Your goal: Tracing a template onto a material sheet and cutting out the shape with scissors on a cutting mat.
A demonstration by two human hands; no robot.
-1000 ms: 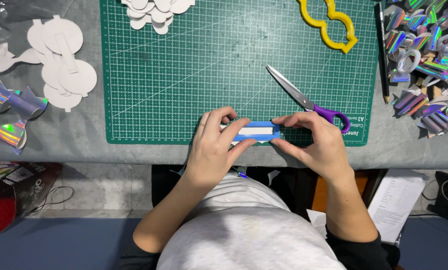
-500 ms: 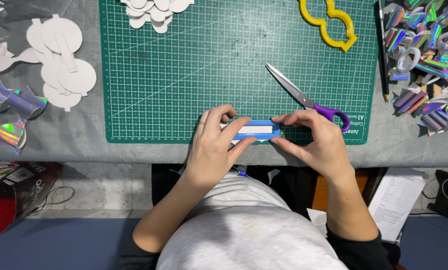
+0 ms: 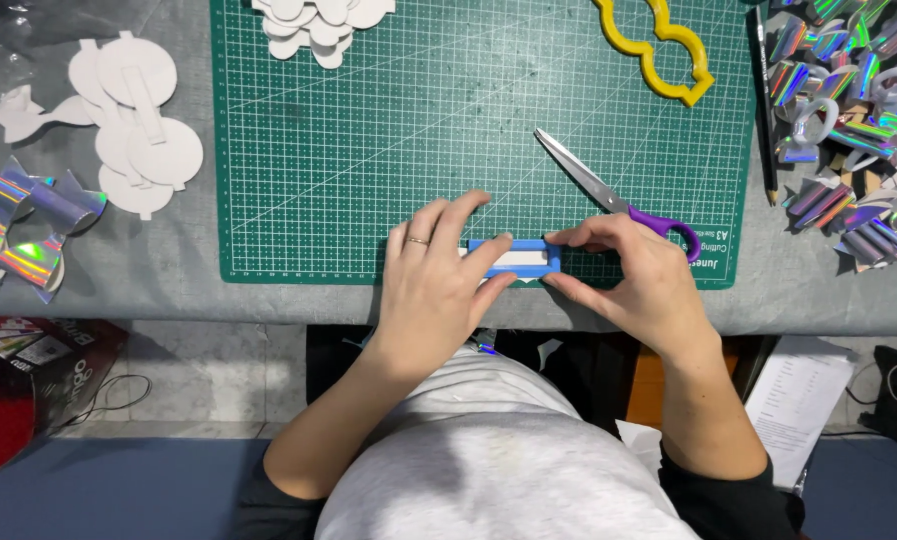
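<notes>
Frame [image 3: 515,257], blue, pinched between both hands' grip.

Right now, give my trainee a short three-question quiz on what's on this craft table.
1. True or false: the scissors with the purple handle lie shut on the green cutting mat.
2. What do both hands, left and right, hold between them?
A. a pencil
B. a small blue rectangular frame
C. a white paper cutout
3. Fill in: the yellow template lies on the far ____ part of the mat.

Key:
1. True; the blades are together.
2. B; the blue frame sits at the mat's near edge with a white strip inside it.
3. Right.
</notes>
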